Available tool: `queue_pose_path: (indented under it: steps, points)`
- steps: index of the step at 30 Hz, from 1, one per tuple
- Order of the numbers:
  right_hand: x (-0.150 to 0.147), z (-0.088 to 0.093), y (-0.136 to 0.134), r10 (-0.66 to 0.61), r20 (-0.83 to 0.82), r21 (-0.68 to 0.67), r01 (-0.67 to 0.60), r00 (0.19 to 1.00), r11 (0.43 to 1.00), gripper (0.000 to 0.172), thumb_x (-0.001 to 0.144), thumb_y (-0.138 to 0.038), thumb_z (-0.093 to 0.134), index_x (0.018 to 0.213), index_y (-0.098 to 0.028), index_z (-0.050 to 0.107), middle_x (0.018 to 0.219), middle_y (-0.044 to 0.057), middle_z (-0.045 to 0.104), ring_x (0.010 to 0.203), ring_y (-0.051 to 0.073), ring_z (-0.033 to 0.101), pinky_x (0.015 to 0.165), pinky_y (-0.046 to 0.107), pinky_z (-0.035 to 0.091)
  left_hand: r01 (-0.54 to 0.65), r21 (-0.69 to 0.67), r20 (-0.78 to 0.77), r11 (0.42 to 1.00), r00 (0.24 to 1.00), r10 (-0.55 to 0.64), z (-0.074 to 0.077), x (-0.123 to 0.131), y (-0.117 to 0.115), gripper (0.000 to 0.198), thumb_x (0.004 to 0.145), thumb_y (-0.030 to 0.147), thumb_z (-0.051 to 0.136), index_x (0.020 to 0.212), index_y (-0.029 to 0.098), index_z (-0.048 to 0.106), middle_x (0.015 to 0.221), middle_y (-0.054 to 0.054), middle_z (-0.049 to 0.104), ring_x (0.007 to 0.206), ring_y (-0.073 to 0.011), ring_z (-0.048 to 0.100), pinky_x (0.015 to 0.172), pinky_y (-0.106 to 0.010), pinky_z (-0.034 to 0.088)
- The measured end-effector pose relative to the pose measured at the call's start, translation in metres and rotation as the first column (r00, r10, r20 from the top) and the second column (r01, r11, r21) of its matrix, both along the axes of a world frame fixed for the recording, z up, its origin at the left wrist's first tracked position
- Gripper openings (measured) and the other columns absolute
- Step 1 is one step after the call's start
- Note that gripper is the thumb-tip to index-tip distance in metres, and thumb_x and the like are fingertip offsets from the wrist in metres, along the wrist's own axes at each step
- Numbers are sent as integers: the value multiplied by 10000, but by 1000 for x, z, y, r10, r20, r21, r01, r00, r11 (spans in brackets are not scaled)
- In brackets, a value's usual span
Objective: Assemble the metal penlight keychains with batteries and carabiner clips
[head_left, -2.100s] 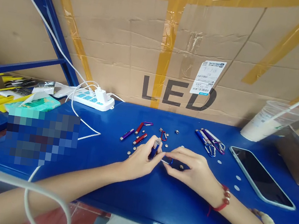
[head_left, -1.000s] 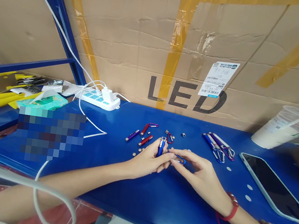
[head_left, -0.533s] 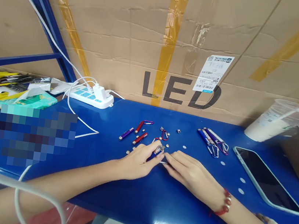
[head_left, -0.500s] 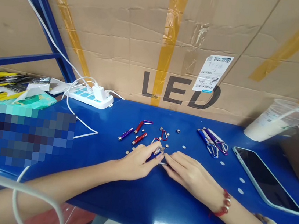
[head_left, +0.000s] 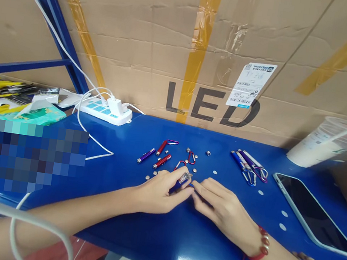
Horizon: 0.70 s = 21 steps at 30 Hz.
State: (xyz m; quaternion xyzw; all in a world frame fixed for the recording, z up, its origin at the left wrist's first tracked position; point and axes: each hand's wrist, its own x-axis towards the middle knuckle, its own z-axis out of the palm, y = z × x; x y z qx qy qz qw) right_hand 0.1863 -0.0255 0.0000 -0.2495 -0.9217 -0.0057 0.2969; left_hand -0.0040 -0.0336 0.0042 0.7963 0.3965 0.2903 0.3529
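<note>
My left hand (head_left: 160,192) rests on the blue table (head_left: 135,219) with its fingers closed round a small blue keychain flashlight (head_left: 184,179), whose silver tip sticks out toward the back. My right hand (head_left: 222,206) lies just to its right, fingertips pinched together against the flashlight's near end; what they hold is hidden. Loose red and purple flashlights (head_left: 158,156), a red carabiner clip (head_left: 190,157) and several small button cells (head_left: 215,172) lie just beyond my hands. A bundle of flashlights with clips (head_left: 249,164) lies to the right.
A smartphone (head_left: 313,214) lies face up at the right, with a plastic cup and straw (head_left: 323,142) behind it. A white power strip (head_left: 106,112) with cables sits at the back left. A large cardboard box marked LED (head_left: 214,67) walls off the back.
The flashlight, held upright in my left hand a second ago, has been lowered to lie near the table. My right hand closed in against its end, and the blue clip is out of sight.
</note>
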Motion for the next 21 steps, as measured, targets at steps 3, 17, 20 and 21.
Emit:
queue_pose_path:
  steps: [3, 17, 20, 21]
  points:
    - [3, 2, 4, -46, -109, -5, 46, 993, 999, 239, 906, -232, 412, 909, -154, 637, 652, 34, 574, 587, 121, 531, 621, 259, 501, 35, -88, 31, 995, 999, -32, 2, -3, 0, 210, 901, 370, 311, 808, 196, 382, 601, 40, 415, 506, -86, 358, 485, -217, 303]
    - [3, -1, -1, -150, -221, 3, 154, 964, 988, 246, 903, -239, 418, 971, -184, 648, 756, 55, 643, 676, 151, 596, 731, 309, 528, -31, 58, -157, 998, 987, 40, -6, 3, -1, 217, 904, 351, 325, 864, 213, 487, 563, 41, 445, 488, -106, 449, 509, -212, 296]
    - [4, 0, 0, -160, -211, -43, 154, 964, 987, 245, 903, -251, 422, 974, -174, 644, 759, 56, 640, 678, 150, 593, 724, 303, 524, -93, 43, -124, 995, 987, 97, -5, 3, 1, 219, 905, 342, 321, 920, 211, 497, 589, 38, 473, 500, -107, 471, 528, -208, 336]
    - [5, 1, 1, -161, -201, -78, 149, 966, 986, 245, 902, -255, 426, 983, -172, 641, 763, 54, 637, 678, 147, 591, 716, 297, 522, -107, 42, -112, 993, 988, 111, -5, 3, 2, 226, 905, 343, 324, 940, 209, 503, 605, 36, 488, 498, -103, 474, 534, -209, 349]
